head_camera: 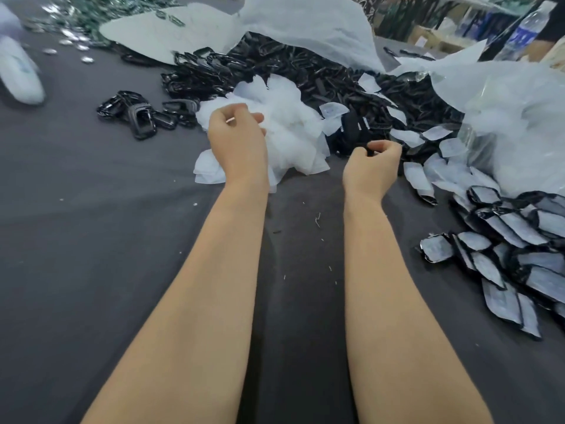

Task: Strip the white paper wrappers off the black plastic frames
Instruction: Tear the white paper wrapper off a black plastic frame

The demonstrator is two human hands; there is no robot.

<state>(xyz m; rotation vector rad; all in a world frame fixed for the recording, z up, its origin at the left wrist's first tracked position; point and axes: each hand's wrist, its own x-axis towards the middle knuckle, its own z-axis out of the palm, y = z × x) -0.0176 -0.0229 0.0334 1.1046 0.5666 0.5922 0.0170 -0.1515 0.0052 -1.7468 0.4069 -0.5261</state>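
Currently both forearms reach over the grey cloth (91, 255) toward the heap of white wrappers (290, 133), which lies loose and crumpled ahead. The left hand (237, 139) hangs over the heap's near left edge, fingers curled in toward the thumb; I cannot tell whether it has a wrapper pinched. The right hand (371, 166) is just right of the heap, fingers curled, pinching part of a black frame (369, 152) between thumb and fingertips. Behind the heap and touching it spreads a big pile of bare frames (305, 71), partly under a pale plastic sheet (321, 29). Left of the heap, a little apart, lies a small cluster of frames (140, 116). Well to the right of the heap, wrapped frames (504, 261) lie overlapping, paper faces up, with a bulging clear bag (519, 123) beyond them. Far behind the heap, to the right, stands a water bottle (526, 29).
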